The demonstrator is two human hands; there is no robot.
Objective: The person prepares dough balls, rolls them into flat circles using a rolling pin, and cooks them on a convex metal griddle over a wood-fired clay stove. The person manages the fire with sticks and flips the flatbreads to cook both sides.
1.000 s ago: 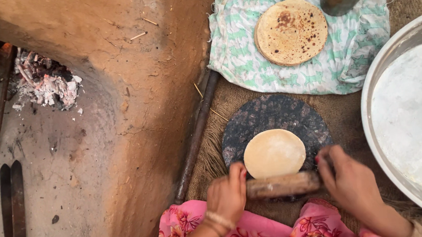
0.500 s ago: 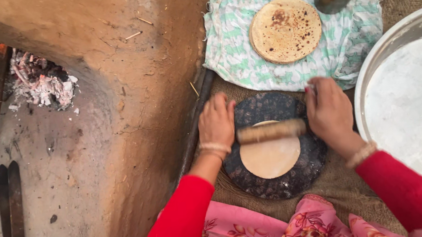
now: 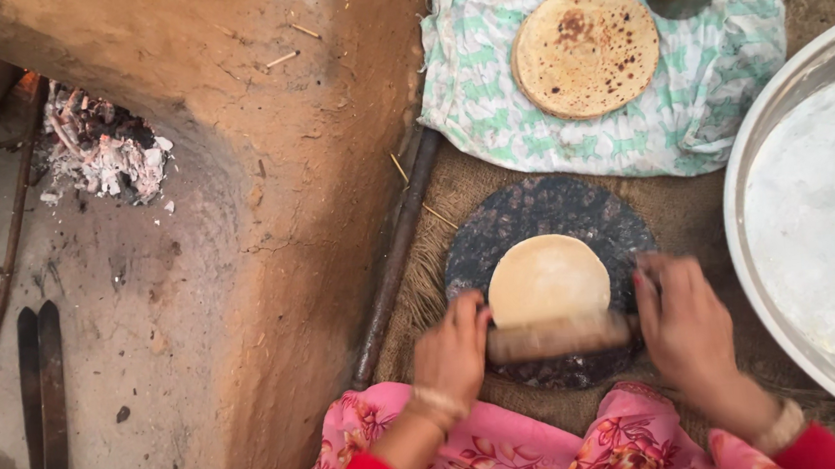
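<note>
Burlap mat [image 3: 694, 213] beside clay hearth [image 3: 264, 177]: left hand [image 3: 455, 353] & right hand [image 3: 684, 321] are pressing, palms down, on wooden rolling pin [image 3: 557, 337] ends over soft, tearable dough disc [image 3: 548, 278] on dark round board [image 3: 545, 213]; probably lifting best by edges.

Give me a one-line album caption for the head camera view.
Both hands press a wooden rolling pin over pale dough on a dark round board.
</note>
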